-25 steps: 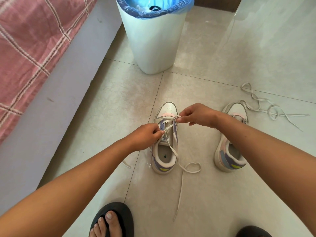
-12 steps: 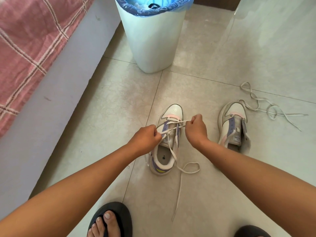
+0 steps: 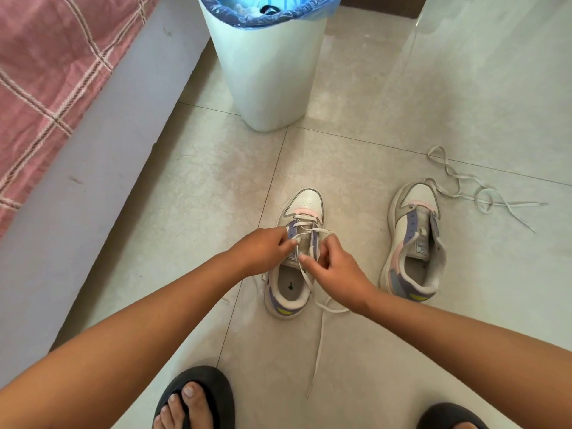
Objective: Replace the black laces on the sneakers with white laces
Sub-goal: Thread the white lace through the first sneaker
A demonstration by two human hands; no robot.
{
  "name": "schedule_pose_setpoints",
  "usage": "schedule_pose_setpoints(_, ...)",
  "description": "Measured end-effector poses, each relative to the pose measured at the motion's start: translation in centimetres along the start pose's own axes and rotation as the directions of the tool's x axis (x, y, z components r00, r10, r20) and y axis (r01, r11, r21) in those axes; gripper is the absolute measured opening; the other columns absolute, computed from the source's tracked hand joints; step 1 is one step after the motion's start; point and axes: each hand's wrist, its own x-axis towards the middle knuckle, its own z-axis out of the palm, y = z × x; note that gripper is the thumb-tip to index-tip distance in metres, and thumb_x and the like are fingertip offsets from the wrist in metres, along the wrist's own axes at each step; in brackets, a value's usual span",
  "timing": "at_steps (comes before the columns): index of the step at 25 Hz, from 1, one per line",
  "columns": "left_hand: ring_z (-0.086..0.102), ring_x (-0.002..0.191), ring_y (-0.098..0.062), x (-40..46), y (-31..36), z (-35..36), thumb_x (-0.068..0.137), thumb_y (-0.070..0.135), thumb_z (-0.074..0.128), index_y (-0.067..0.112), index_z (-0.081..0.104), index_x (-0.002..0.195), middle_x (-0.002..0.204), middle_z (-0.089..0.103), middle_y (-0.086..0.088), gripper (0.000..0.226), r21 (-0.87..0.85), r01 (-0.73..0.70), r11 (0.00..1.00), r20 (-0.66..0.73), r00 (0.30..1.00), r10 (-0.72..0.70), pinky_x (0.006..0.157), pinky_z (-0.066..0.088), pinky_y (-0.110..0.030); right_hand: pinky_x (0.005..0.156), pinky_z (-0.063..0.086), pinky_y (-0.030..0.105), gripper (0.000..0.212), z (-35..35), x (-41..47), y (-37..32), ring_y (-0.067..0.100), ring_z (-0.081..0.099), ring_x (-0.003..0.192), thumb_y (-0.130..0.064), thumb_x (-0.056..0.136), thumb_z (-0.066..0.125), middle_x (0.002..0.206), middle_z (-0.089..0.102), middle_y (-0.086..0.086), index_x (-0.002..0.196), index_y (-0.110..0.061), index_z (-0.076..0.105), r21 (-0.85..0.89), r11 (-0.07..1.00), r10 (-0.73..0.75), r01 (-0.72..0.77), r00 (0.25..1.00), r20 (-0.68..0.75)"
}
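Left sneaker [image 3: 294,258] at 12 o'clock on the floor [image 3: 340,351], half laced; right hand [image 3: 335,269] has come back from the 2 o'clock pull, fingers pinched on the white lace [image 3: 305,275] over the tongue; left hand [image 3: 263,250] pinches the crossing strand; next eyelet likely; right sneaker [image 3: 413,243] unlaced, spare lace [image 3: 464,193] at 2 o'clock

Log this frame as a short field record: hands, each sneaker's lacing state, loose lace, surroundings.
left hand: pinches the white lace at the left sneaker's eyelets
right hand: pinches the same lace over the tongue
left sneaker: partly laced near the toe, lace ends trailing on the floor
right sneaker: unlaced
loose white lace: on the tiles beyond the right sneaker
bin: white, blue liner, beyond the sneakers
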Motion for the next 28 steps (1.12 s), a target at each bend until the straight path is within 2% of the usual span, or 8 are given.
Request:
schedule_pose_setpoints(5, 0.035, 0.052, -0.006, -1.6, 0.2, -0.9, 0.096, 0.028, 0.046, 0.021, 0.036, 0.063, 0.059, 0.042, 0.007, 0.034, -0.077, -0.162, 0.984, -0.048, 0.986, 0.158, 0.049, 0.027, -0.021, 0.055, 0.031, 0.029, 0.030, 1.0, 0.6, -0.8, 0.012, 0.030, 0.056, -0.016, 0.080, 0.057, 0.061, 0.035, -0.007, 0.066, -0.020, 0.030, 0.215, 0.966, 0.189, -0.146, 0.962, -0.196)
schedule_pose_setpoints(8, 0.034, 0.047, -0.005, -3.7, -0.8, -0.9, 0.093, 0.025, 0.050, 0.022, 0.036, 0.061, 0.054, 0.038, 0.008, 0.035, -0.059, -0.234, 0.970, 0.014, 0.972, 0.235, 0.047, 0.027, -0.017, 0.051, 0.027, 0.028, 0.029, 0.7, 0.9, -0.9, 0.013, 0.029, 0.054, -0.018, 0.080, 0.055, 0.060, 0.035, -0.006, 0.065, -0.019, 0.029, 0.147, 0.978, 0.181, -0.146, 0.949, -0.259)
schedule_pose_setpoints(13, 0.032, 0.049, -0.008, -5.6, -3.2, -0.7, 0.096, 0.034, 0.047, 0.023, 0.039, 0.065, 0.056, 0.039, 0.008, 0.034, -0.022, -0.200, 0.980, 0.083, 0.976, 0.201, 0.050, 0.027, -0.019, 0.053, 0.031, 0.030, 0.023, 0.4, 0.9, -0.5, 0.015, 0.036, 0.057, -0.024, 0.085, 0.050, 0.062, 0.040, -0.004, 0.069, -0.019, 0.034, 0.071, 0.985, 0.168, -0.157, 0.969, -0.180)
schedule_pose_setpoints(15, 0.034, 0.050, -0.007, -5.6, -3.1, -0.6, 0.096, 0.037, 0.047, 0.024, 0.041, 0.067, 0.057, 0.041, 0.008, 0.032, 0.000, -0.222, 0.975, 0.073, 0.972, 0.222, 0.053, 0.030, -0.021, 0.054, 0.036, 0.032, 0.018, -0.3, 1.3, -0.7, 0.017, 0.044, 0.059, -0.033, 0.090, 0.047, 0.063, 0.047, -0.004, 0.079, -0.020, 0.040, 0.067, 0.989, 0.144, -0.134, 0.973, -0.182)
schedule_pose_setpoints(17, 0.036, 0.052, -0.007, -5.7, -2.4, -0.5, 0.095, 0.037, 0.048, 0.025, 0.042, 0.067, 0.058, 0.042, 0.009, 0.031, -0.023, -0.278, 0.960, 0.056, 0.959, 0.279, 0.053, 0.030, -0.021, 0.055, 0.039, 0.033, 0.018, -1.6, 2.3, -1.1, 0.016, 0.050, 0.060, -0.038, 0.093, 0.048, 0.066, 0.051, -0.005, 0.098, -0.022, 0.042, -0.071, 0.996, 0.047, -0.062, 0.980, -0.192)
schedule_pose_setpoints(20, 0.038, 0.058, -0.007, -5.8, -1.1, 0.2, 0.094, 0.030, 0.050, 0.020, 0.045, 0.070, 0.063, 0.043, 0.007, 0.027, -0.085, -0.350, 0.933, -0.003, 0.936, 0.351, 0.057, 0.032, -0.022, 0.061, 0.043, 0.035, 0.029, -2.9, 3.6, -1.9, 0.018, 0.052, 0.068, -0.031, 0.090, 0.057, 0.073, 0.050, -0.006, 0.109, -0.019, 0.039, -0.205, 0.978, 0.009, -0.030, 0.995, -0.104)
schedule_pose_setpoints(23, 0.041, 0.055, -0.003, -5.9, -1.7, -0.4, 0.092, 0.025, 0.052, 0.016, 0.045, 0.066, 0.060, 0.048, 0.008, 0.028, -0.205, -0.270, 0.941, -0.002, 0.961, 0.275, 0.056, 0.035, -0.018, 0.069, 0.054, 0.048, 0.027, -2.9, 4.0, -2.3, 0.032, 0.061, 0.073, -0.017, 0.087, 0.056, 0.078, 0.058, 0.008, 0.104, -0.013, 0.035, -0.087, 0.991, 0.097, -0.105, 0.991, -0.097)
schedule_pose_setpoints(28, 0.043, 0.053, -0.002, -6.3, -5.2, -3.4, 0.094, 0.032, 0.051, 0.020, 0.051, 0.066, 0.061, 0.062, 0.009, 0.030, -0.210, -0.048, 0.976, 0.213, 0.973, 0.094, 0.058, 0.037, -0.020, 0.070, 0.053, 0.053, 0.022, -3.0, 4.1, -2.4, 0.037, 0.062, 0.076, -0.010, 0.087, 0.053, 0.076, 0.055, 0.009, 0.100, -0.011, 0.037, -0.071, 0.995, 0.066, -0.070, 0.996, -0.058)
